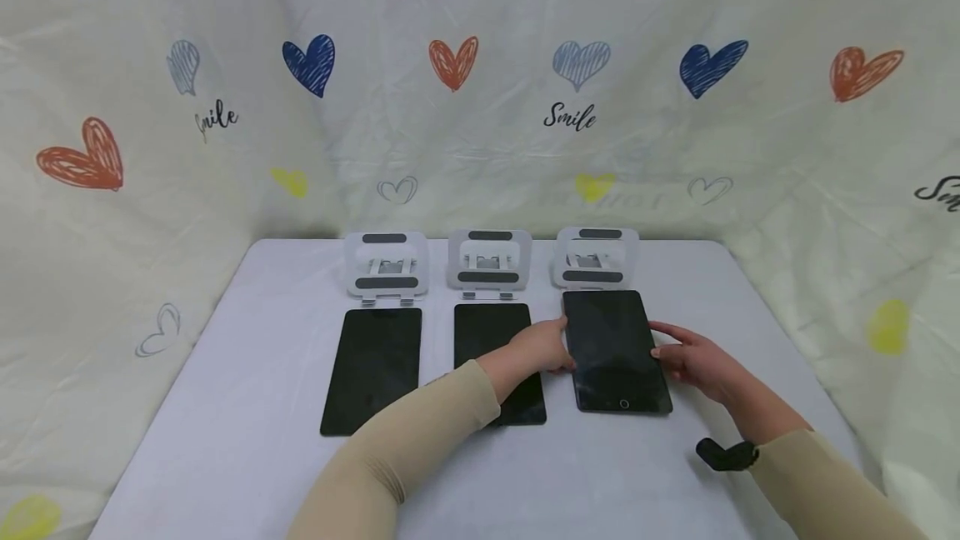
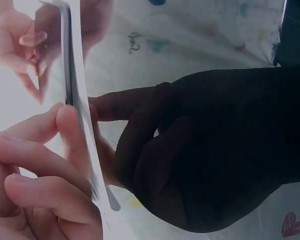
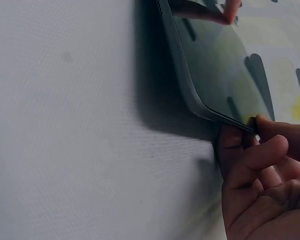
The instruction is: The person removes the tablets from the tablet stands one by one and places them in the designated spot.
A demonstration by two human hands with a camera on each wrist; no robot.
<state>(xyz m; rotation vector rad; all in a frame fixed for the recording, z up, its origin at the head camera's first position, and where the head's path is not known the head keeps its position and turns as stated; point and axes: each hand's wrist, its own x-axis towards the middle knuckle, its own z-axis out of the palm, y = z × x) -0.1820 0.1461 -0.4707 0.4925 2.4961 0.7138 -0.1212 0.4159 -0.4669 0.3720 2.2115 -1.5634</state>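
Note:
Both hands hold the rightmost black tablet (image 1: 618,357) by its long sides, screen up and round button toward me. My left hand (image 1: 542,347) grips its left edge, reaching over the middle tablet (image 1: 491,332). On the opposite edge, my right hand (image 1: 693,363) pinches the tablet between thumb and fingers. The right wrist view shows that tablet's rim (image 3: 190,97) raised over the cloth, a shadow below it. In the left wrist view, fingertips (image 2: 67,117) meet the edge beside the glossy screen, which mirrors the hand and arm.
Another black tablet (image 1: 375,369) lies at the left. Three white folding stands with dark grey pads line the back: a left stand (image 1: 351,265), a middle stand (image 1: 452,261) and a right stand (image 1: 632,257). A heart-printed curtain (image 1: 510,148) hangs behind the white table (image 1: 247,373).

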